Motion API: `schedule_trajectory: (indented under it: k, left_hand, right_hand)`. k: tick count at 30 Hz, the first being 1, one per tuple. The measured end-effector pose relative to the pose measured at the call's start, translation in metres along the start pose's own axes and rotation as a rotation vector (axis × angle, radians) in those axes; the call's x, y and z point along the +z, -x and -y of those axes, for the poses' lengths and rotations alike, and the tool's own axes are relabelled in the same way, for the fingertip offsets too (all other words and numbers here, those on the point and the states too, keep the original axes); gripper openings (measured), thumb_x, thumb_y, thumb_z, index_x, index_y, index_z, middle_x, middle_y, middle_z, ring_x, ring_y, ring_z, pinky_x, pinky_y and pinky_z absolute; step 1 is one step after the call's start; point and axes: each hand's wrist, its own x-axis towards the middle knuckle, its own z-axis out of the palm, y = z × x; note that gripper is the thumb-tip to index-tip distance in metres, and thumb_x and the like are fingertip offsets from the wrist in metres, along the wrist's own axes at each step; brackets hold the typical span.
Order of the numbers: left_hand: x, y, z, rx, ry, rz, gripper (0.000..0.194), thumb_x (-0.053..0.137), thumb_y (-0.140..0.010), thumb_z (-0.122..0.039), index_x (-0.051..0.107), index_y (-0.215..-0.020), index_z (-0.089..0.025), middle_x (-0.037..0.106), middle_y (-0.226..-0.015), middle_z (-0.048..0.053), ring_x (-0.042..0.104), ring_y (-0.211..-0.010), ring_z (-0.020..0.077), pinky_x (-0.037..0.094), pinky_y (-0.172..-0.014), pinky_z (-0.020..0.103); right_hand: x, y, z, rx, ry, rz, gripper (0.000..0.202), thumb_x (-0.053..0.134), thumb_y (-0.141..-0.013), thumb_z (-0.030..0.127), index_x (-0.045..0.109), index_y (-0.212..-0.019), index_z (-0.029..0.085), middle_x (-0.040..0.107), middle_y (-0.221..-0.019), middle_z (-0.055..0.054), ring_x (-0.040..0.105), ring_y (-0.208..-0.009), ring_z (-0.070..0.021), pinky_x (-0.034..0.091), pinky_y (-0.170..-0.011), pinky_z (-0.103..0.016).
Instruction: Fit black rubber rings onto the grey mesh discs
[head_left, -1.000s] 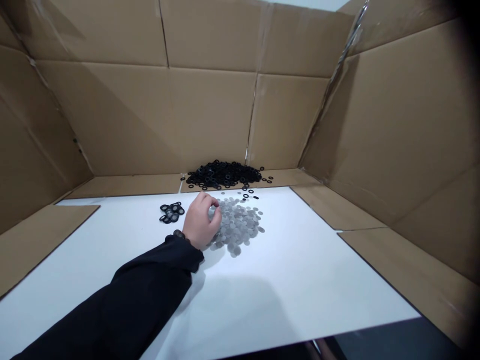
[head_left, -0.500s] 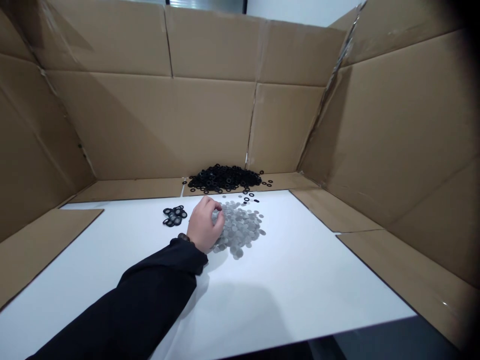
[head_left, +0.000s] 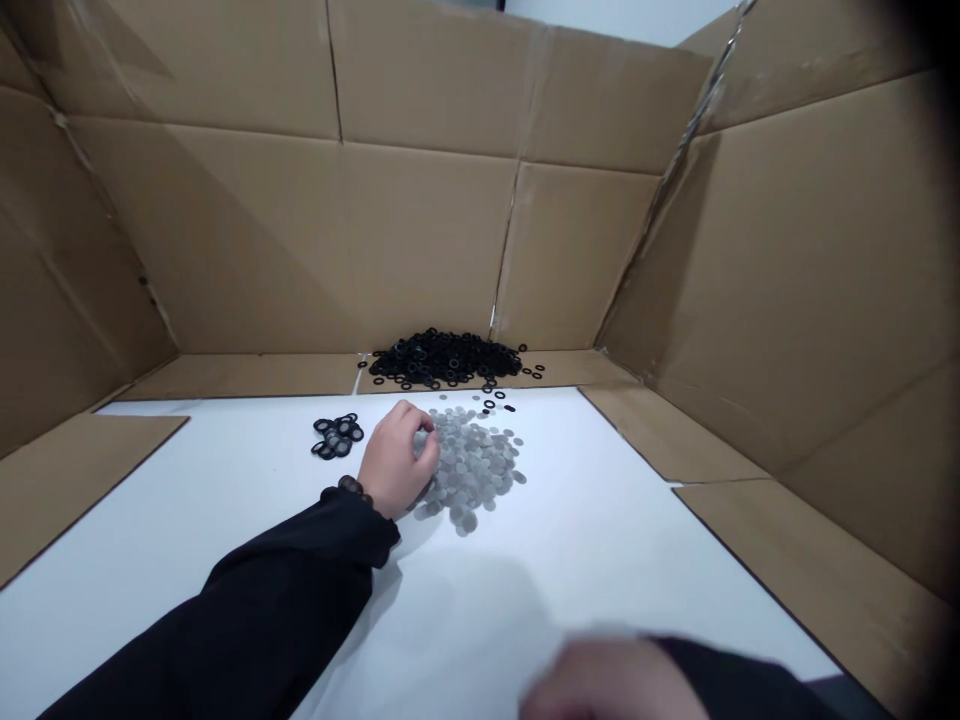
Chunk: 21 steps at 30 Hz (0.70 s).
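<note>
My left hand (head_left: 397, 458) rests at the left edge of a pile of thin grey discs (head_left: 476, 465) on the white surface. Its thumb and fingers are curled together; anything between the fingertips is hidden. Left of it lies a small cluster of black rings (head_left: 337, 436), some with grey discs inside. At the bottom edge my right hand (head_left: 611, 682) shows only partly, smeared by motion and apart from the pile, so its fingers cannot be read.
A heap of black rings (head_left: 450, 360) lies against the back cardboard wall (head_left: 300, 240), with a few loose rings (head_left: 490, 404) in front of it. Cardboard walls stand left and right around the white tabletop (head_left: 600, 540), with cardboard flaps along its sides.
My right hand has come into view at the bottom. My left hand stays at the pile's left edge with fingers still curled. The whole view has shifted slightly.
</note>
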Motion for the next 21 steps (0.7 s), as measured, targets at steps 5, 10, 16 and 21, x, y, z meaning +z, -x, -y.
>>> schedule_trajectory:
  k: [5,10,16,21]
  left_hand:
    - [0.002,0.002,0.005,-0.037,-0.115,0.146,0.016,0.050,-0.086,-0.025,0.064,-0.085,-0.019,0.058,-0.093,0.007,0.056,-0.092,0.0235,0.045,-0.087,0.039]
    - [0.002,0.002,0.007,0.035,-0.204,0.241,0.024,0.054,-0.085,-0.032,0.067,-0.101,-0.019,0.060,-0.100,0.009,0.057,-0.097,0.0256,0.045,-0.089,0.041]
    - [0.006,0.000,0.004,0.019,-0.207,0.255,0.024,0.054,-0.086,-0.029,0.066,-0.104,-0.019,0.061,-0.101,0.009,0.057,-0.098,0.0251,0.045,-0.091,0.040]
    - [0.008,0.001,0.006,0.013,-0.152,0.209,0.020,0.053,-0.087,-0.027,0.065,-0.101,-0.018,0.061,-0.099,0.008,0.057,-0.097,0.0232,0.046,-0.090,0.038]
  right_hand:
    - [-0.103,-0.099,-0.018,-0.262,0.179,-0.557,0.022,0.057,-0.085,0.033,0.067,-0.094,0.015,0.065,-0.079,-0.005,0.059,-0.070,-0.0156,0.048,-0.068,-0.029]
    - [-0.142,-0.160,-0.057,-0.240,0.582,-0.639,0.054,0.074,-0.072,0.044,0.065,-0.117,0.015,0.061,-0.103,-0.012,0.059,-0.096,-0.0238,0.047,-0.088,-0.036]
    - [-0.123,-0.174,-0.066,-0.330,0.565,-0.726,0.014,0.064,-0.082,0.027,0.068,-0.089,0.017,0.061,-0.084,-0.005,0.056,-0.074,-0.0160,0.045,-0.074,-0.029]
    - [-0.115,-0.175,-0.060,-0.298,0.325,-0.834,0.014,0.061,-0.081,0.032,0.065,-0.078,0.018,0.063,-0.072,-0.001,0.055,-0.066,-0.0147,0.043,-0.067,-0.028]
